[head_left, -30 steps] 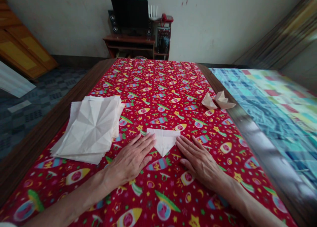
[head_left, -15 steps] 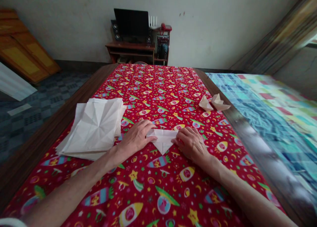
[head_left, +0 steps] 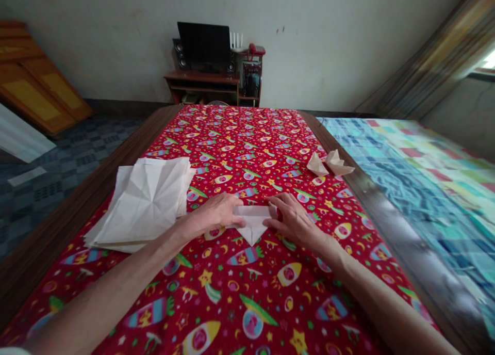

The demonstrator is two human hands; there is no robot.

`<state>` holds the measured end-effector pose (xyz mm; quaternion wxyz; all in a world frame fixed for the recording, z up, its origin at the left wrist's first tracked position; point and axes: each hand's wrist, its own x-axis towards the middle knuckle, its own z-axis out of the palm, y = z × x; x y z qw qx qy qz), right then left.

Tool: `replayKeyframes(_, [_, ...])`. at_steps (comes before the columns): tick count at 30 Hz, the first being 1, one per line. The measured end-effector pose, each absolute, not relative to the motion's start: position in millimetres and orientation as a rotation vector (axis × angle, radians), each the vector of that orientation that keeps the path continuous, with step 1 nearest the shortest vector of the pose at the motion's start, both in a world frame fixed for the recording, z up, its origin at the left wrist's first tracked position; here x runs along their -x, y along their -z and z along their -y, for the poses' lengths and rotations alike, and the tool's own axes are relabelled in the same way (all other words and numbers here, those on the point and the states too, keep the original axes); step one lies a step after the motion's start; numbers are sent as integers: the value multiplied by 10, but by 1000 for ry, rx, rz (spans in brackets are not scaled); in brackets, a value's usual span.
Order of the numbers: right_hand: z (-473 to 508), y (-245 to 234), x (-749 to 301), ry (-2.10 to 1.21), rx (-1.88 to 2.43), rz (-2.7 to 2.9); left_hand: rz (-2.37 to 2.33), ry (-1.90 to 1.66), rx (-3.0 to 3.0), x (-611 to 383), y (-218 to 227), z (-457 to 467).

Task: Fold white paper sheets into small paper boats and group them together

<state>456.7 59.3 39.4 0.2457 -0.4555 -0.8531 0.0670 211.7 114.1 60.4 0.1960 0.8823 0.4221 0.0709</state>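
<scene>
A small white folded paper (head_left: 253, 222) lies on the red patterned cloth, its point toward me. My left hand (head_left: 216, 214) rests on its left side, fingers curled with the fingertips pressing down on the top flap. My right hand (head_left: 289, 219) lies on its right side, fingers pressing the same flap down along the top edge. Both hands touch the paper; the paper's upper corners are hidden under the fingers.
A stack of creased white sheets (head_left: 145, 203) lies to the left. Two folded paper boats (head_left: 330, 163) sit near the table's right edge (head_left: 371, 190). A patchwork bedspread (head_left: 421, 174) is on the right. A desk with a monitor (head_left: 204, 41) stands at the far wall.
Both hands moved forward from the paper's lower sides onto its top edge and folded the top strip down. The camera tilted, so the scene sits lower in view.
</scene>
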Motion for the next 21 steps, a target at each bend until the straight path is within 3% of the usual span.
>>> replayKeyframes(7, [-648,-593,-4520,-445,1266,2280,-1238,-449,-2438,-2135,-645,-1055])
replayKeyframes(13, [-665,-753,-4454,55,1109,2214,-1177,-1053,-2716,-2121,-798,-959])
replayKeyframes(17, [-618,-644,-4445,279,1021,2393,-1173,-900,-2935,-2078,-721,-876])
replayKeyframes(21, [-520,-497,-4433,248,1034,2524,-1106,-600,-3029,-2001,-589,-734])
